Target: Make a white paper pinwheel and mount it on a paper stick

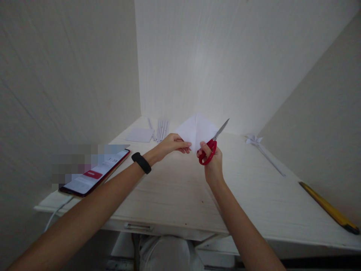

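My left hand (178, 144) pinches the lower left edge of a creased white sheet of paper (194, 130), held up above the table. In my right hand (213, 160) is a pair of scissors (208, 153) with red handles. Its metal blades look closed and point up and to the right, at the right side of the sheet. Some of my right fingers are hidden behind the handles and palm, and whether they also touch the paper I cannot tell.
A phone (97, 173) with a cable lies at the left of the white table (169, 203). Several thin paper strips (163, 130) and a paper piece (139, 134) lie at the back left. At right are a paper flower (255, 140) on a stem and a yellow cutter-like tool (328, 207).
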Tool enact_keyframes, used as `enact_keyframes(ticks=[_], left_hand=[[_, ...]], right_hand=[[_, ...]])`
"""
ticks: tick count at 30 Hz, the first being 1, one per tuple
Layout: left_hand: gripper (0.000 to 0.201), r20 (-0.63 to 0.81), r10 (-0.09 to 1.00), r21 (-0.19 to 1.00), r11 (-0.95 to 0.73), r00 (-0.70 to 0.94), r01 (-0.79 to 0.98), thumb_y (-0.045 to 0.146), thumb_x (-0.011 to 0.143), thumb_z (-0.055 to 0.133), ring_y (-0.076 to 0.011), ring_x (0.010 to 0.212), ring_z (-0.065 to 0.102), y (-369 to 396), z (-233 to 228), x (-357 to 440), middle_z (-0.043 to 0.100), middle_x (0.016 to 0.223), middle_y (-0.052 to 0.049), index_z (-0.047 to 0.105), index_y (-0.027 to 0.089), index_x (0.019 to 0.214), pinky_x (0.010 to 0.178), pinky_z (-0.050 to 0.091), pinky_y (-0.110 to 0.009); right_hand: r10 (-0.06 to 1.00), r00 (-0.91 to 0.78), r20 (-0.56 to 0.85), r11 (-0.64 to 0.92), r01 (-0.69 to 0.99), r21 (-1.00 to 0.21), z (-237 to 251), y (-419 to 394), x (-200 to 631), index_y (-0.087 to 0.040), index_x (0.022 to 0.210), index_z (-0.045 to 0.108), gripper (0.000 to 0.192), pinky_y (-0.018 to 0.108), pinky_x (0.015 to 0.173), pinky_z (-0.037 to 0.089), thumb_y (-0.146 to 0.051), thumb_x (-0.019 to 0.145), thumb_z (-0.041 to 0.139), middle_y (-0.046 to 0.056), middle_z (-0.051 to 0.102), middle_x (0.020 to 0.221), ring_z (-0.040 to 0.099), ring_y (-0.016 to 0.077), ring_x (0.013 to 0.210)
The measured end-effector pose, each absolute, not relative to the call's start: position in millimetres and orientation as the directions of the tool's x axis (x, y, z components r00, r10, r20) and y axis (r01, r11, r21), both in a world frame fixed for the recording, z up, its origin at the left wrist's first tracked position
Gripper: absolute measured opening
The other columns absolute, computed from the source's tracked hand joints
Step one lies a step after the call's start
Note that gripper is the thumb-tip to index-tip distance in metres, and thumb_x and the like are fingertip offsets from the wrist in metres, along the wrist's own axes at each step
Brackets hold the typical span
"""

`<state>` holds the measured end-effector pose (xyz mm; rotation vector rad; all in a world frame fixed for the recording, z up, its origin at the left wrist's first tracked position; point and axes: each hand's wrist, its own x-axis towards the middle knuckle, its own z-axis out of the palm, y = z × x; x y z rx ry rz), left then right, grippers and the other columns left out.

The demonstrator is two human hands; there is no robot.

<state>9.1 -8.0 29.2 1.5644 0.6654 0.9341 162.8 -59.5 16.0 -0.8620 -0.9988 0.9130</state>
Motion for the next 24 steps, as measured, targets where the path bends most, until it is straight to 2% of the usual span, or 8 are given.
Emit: enact_keyframes(ticks=[3,6,12,19,24], left_hand=[[0.024,0.236,0.891,0.972,-0.211,0.387,-0.108,0.033,0.069,0.073,-0.0127,0.063,0.062,-6.2,31.5,8.6,0.069,0.07,-0.008,0.066,0.01,0.074,0.067,0.05,-0.027],[0.023,0.292,0.934,0.955,-0.273,0.206,-0.116,0.033,0.069,0.072,-0.0127,0.063,0.061,-4.8,34.8,7.1,0.068,0.069,-0.007,0.063,0.011,0.072,0.065,0.05,-0.027],[0.022,0.418,0.908,0.903,-0.42,-0.041,-0.094,0.034,0.07,0.069,-0.0127,0.063,0.06,-0.4,38.5,3.2,0.066,0.069,-0.004,0.061,0.013,0.073,0.064,0.049,-0.026],[0.02,0.479,0.866,0.874,-0.485,-0.142,-0.013,0.032,0.07,0.068,-0.012,0.062,0.059,0.9,39.9,1.7,0.064,0.067,-0.002,0.061,0.013,0.073,0.061,0.046,-0.024],[0.019,0.496,0.854,0.866,-0.499,-0.158,0.022,0.03,0.07,0.067,-0.0123,0.062,0.06,1.1,40.1,2.2,0.064,0.067,-0.002,0.06,0.014,0.073,0.06,0.046,-0.024]], right_hand=[[0.943,0.182,0.28,0.31,-0.163,-0.937,12.9,-57.3,162.9,-0.018,0.075,0.052,0.031,0.02,0.043,0.033,-0.045,0.071,0.067,-0.005,0.051,0.053,0.045,0.0081,0.047],[0.967,0.106,0.232,0.243,-0.112,-0.963,8.8,-55.4,162.5,-0.018,0.07,0.05,0.037,0.021,0.044,0.033,-0.053,0.072,0.063,-0.004,0.05,0.054,0.044,0.0085,0.047],[0.96,0.1,0.261,0.261,0.005,-0.965,5.4,-56.0,162.9,-0.02,0.071,0.047,0.04,0.021,0.047,0.033,-0.057,0.072,0.062,-0.005,0.046,0.058,0.043,0.0089,0.052],[0.961,0.077,0.264,0.257,0.089,-0.962,1.7,-53.7,161.2,-0.02,0.072,0.045,0.034,0.023,0.053,0.036,-0.051,0.076,0.058,-0.005,0.042,0.063,0.041,0.0096,0.057],[0.96,0.075,0.27,0.257,0.152,-0.954,-0.3,-51.6,160.6,-0.02,0.071,0.048,0.033,0.023,0.051,0.037,-0.051,0.075,0.059,-0.005,0.043,0.06,0.041,0.01,0.054]])
